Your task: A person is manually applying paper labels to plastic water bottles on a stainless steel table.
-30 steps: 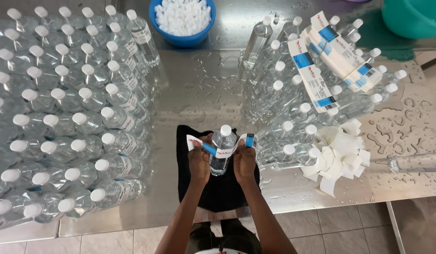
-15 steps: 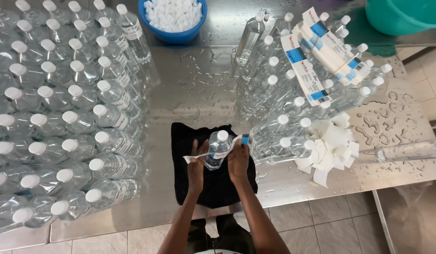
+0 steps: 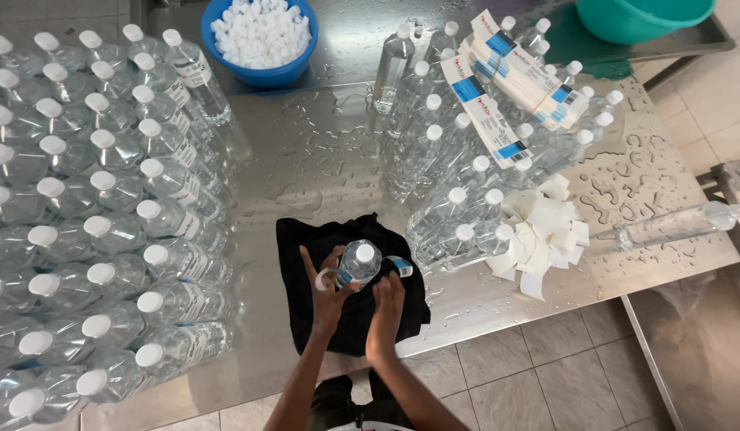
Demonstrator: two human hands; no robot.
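A clear plastic bottle point(image 3: 360, 260) with a white cap stands on a black cloth point(image 3: 302, 271) at the table's near edge. A white and blue label point(image 3: 398, 265) is wrapped partway around it. My left hand point(image 3: 325, 294) presses the label's left end against the bottle, fingers spread. On the bottle's right side my right hand point(image 3: 386, 307) smooths the label with its fingers flat.
Many capped bottles point(image 3: 106, 207) fill the left of the wet steel table point(image 3: 330, 152). More bottles point(image 3: 466, 168) stand at right with label stacks point(image 3: 506, 88) on top. A blue bowl of caps point(image 3: 260, 36), white label backings point(image 3: 546, 235), a lying bottle point(image 3: 673, 225) and a teal basin point(image 3: 641, 16) are around.
The label's ends, held out to both sides a second ago, have been drawn in around the bottle. Both hands have closed against its sides.
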